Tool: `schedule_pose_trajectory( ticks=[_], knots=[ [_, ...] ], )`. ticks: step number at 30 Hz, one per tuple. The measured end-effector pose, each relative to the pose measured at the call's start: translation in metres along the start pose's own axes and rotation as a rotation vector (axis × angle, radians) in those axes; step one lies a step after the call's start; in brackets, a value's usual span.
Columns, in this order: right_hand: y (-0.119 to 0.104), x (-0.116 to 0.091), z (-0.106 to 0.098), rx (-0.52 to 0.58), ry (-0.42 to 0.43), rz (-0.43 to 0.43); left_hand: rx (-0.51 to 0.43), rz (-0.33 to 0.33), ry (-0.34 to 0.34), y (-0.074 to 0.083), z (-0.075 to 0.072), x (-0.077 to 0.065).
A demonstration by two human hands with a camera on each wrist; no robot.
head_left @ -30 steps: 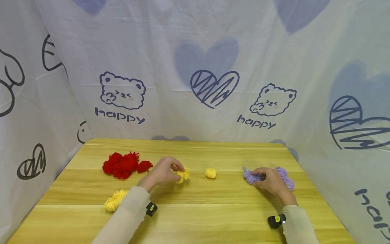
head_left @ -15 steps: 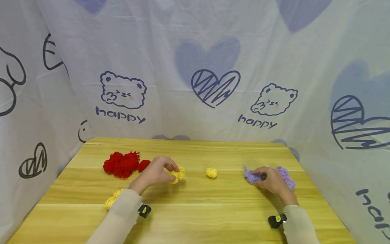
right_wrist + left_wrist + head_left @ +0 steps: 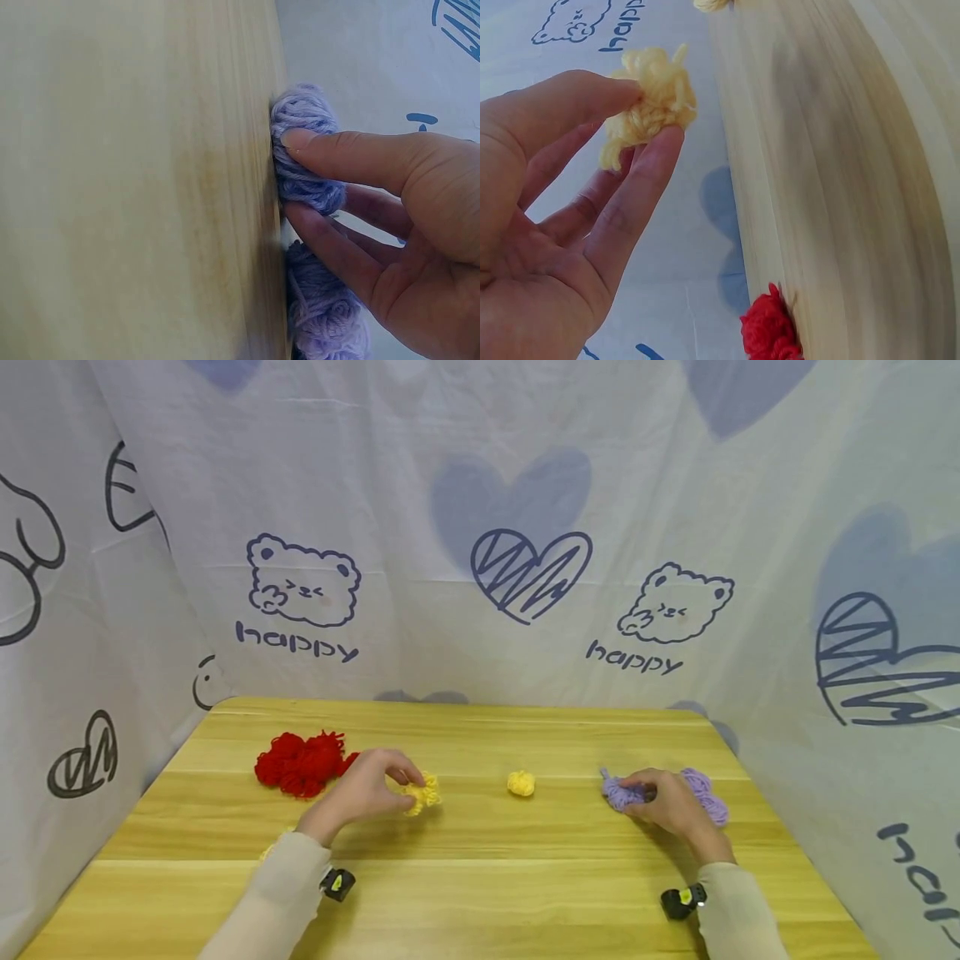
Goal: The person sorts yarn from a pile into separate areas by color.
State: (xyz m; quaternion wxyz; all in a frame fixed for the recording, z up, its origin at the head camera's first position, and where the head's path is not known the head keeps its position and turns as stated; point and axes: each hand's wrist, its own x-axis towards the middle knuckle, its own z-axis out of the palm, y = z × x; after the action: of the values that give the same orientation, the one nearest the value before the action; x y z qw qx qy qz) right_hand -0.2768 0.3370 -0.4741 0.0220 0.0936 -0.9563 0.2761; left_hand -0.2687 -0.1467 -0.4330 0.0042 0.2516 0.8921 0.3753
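My left hand (image 3: 369,789) pinches a small yellow bundle of yarn (image 3: 656,97) between thumb and fingers, held above the table in the left wrist view. On the right side, my right hand (image 3: 667,802) grips a purple bundle of yarn (image 3: 306,150), its thumb on one face and fingers on the other, low at the tabletop. More purple yarn (image 3: 703,795) lies just beyond that hand's knuckles. Between the hands sits a small yellow yarn ball (image 3: 521,783). Left of my left hand is a heap of red yarn (image 3: 300,766), partly overlapped by the hand.
The wooden table (image 3: 480,893) reaches back to a white curtain (image 3: 420,527) printed with hearts and bears, which also hangs on both sides. Another yellow yarn bundle (image 3: 266,852) is almost wholly hidden behind my left sleeve (image 3: 262,902).
My left hand has moved left with the yellow yarn bundle, toward the red heap, and its sleeve now covers most of the other yellow bundle. My right hand has stayed on the purple yarn.
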Motion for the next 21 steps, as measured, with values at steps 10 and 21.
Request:
schedule_pose_trajectory(
  ticks=[10,21],
  knots=[
    [0.0,0.0,0.0,0.0,-0.006,0.011,0.017,-0.026,-0.013,-0.008,-0.009,-0.012],
    [-0.001,0.0,0.0,0.003,-0.005,0.002,0.026,-0.051,-0.042,-0.016,-0.016,-0.025]
  ],
)
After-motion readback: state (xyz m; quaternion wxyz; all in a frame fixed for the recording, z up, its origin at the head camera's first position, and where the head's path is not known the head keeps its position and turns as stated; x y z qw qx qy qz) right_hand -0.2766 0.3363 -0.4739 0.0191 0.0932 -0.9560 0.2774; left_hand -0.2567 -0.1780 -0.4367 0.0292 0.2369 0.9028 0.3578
